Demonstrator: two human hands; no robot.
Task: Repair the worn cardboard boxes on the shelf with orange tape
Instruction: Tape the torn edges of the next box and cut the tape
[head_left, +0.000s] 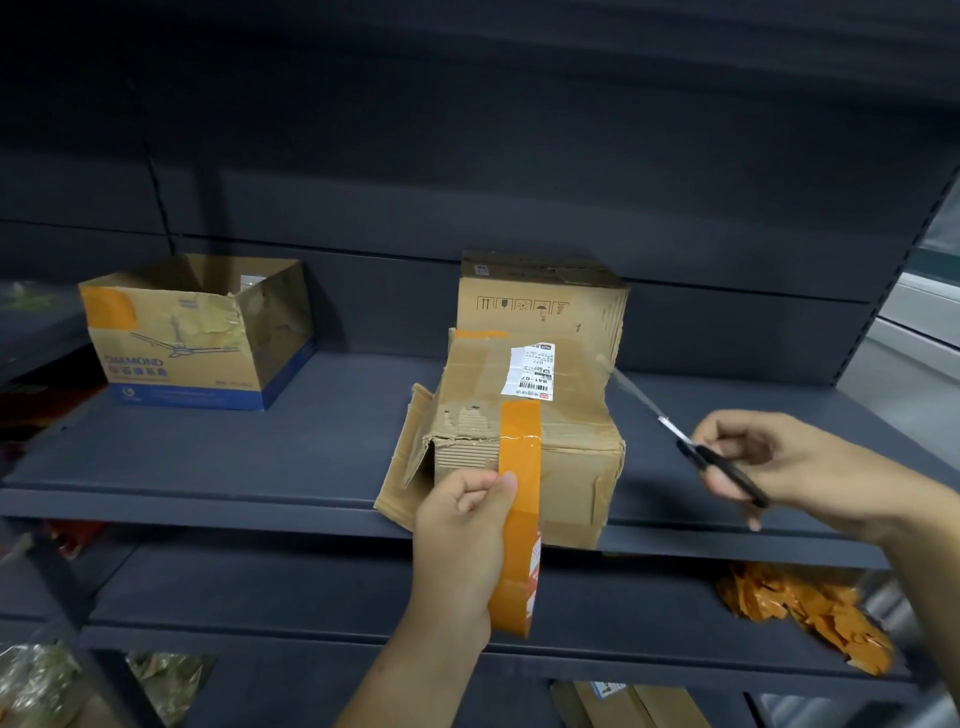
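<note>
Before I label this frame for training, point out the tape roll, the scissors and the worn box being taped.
tape roll (511, 587), head view, on its orange outer band
scissors (727, 475), head view, on the black handle
worn box (571, 467), head view, on its front face

Three cardboard boxes (519, 431), one tape roll (519, 561), one scissors (722, 467), two hands (457, 540).

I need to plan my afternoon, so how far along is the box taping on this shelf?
Early to midway, by the look of it. Done: the open box carries an orange patch at its upper left corner. In hand: the left hand holds the tape roll, its strip stuck over the worn box, while the right hand holds scissors for the cut. Left: cutting that strip; the rear box shows no orange tape.
</note>
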